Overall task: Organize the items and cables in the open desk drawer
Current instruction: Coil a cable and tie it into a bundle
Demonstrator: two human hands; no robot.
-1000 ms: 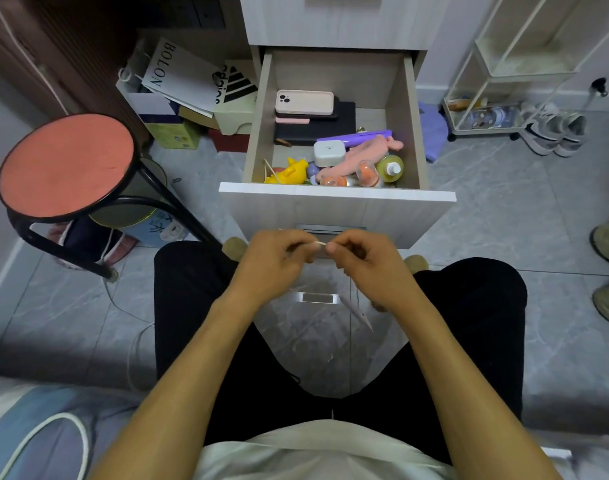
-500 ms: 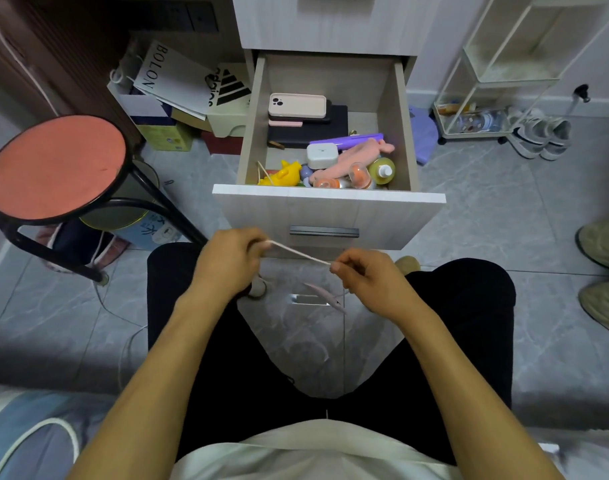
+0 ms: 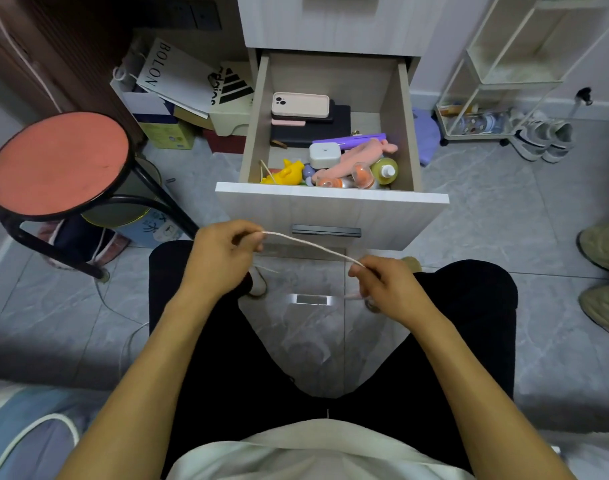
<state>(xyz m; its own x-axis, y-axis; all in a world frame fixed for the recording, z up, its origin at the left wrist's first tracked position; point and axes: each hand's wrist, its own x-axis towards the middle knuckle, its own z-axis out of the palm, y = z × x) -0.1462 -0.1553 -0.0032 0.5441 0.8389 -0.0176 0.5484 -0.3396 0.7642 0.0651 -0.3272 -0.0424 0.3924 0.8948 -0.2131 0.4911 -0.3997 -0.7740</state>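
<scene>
The left hand (image 3: 223, 254) and the right hand (image 3: 386, 285) each pinch one end of a thin white cord (image 3: 310, 245) with their fingers. The cord is stretched between them, just in front of the open drawer (image 3: 331, 202).

The drawer (image 3: 331, 209) looks like pale matt wood laminate with a faint grain, its handle (image 3: 326, 231) dark smooth metal. The cord (image 3: 310, 245) looks like off-white twisted fibre. The phone case (image 3: 300, 105) is matt, soft-looking pink; the yellow toy (image 3: 285, 172) glossy plastic. The stool (image 3: 58, 161) has a matt, scuffed red seat on black painted metal tubing. Floor tiles (image 3: 497, 209) are smooth, marbled grey, faintly glossy.
</scene>
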